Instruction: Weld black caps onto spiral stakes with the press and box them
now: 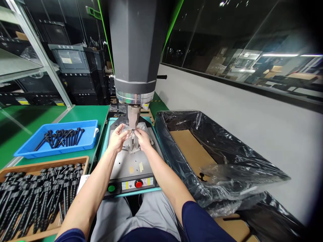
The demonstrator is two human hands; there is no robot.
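Below the metal tip point(133, 116) of a large press, a small black part point(133, 131) sits at the upright fixture point(132, 145), mostly hidden. My right hand point(143, 138) comes in from the right, its thumb and forefinger closed at the black part. On the other side, my left hand point(117, 138) has its fingers bent toward the same spot; what they pinch, if anything, is too small to make out. Clear plastic point(143, 126) shows around the fixture, behind the fingers.
A blue tray point(27, 153) and a brown tray point(84, 160) hold many black stemmed parts at left. The machine base has a green button point(111, 188) and a red button point(138, 184). To the right stands a bin lined with dark plastic point(202, 122), cardboard point(190, 148) inside.
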